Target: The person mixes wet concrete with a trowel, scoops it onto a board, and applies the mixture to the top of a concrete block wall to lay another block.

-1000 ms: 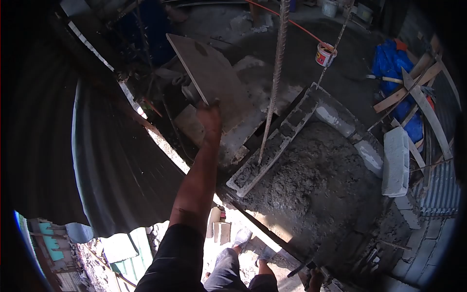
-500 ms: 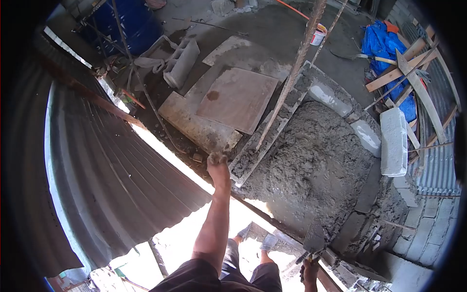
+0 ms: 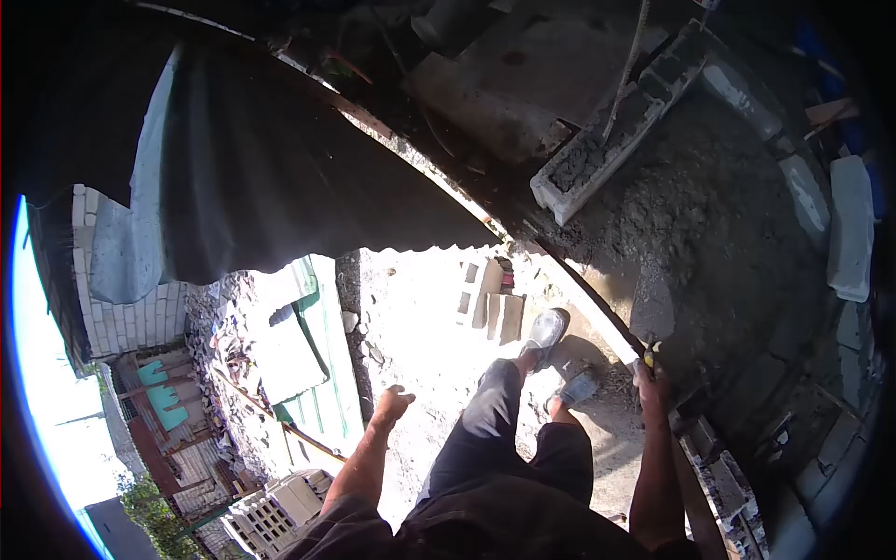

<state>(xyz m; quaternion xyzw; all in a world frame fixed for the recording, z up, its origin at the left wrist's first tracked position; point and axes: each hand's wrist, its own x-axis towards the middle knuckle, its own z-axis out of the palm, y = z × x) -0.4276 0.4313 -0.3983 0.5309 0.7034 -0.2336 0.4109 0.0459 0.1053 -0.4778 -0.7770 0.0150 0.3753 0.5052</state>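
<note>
Gripping a trowel (image 3: 651,355) by its handle, the right hand (image 3: 651,381) has fingers wrapped closed, just beside the lower end of a pale edging strip (image 3: 590,303) bordering wet mortar (image 3: 695,205). Left hand (image 3: 396,403) hangs over bright ground, fingers loosely curled; can't tell if anything's inside. A mortar-filled hollow block (image 3: 565,187) sits at the mortar's edge, rebar (image 3: 630,79) rising from that row. Edging strip and corrugated sheet (image 3: 308,177) lie between left hand and the dark board (image 3: 513,79). Loose blocks (image 3: 505,317) stand near a shoe (image 3: 549,327). Versus half a second ago, left hand is away from the hollow block; view has swung toward the sunlit ground.
</note>
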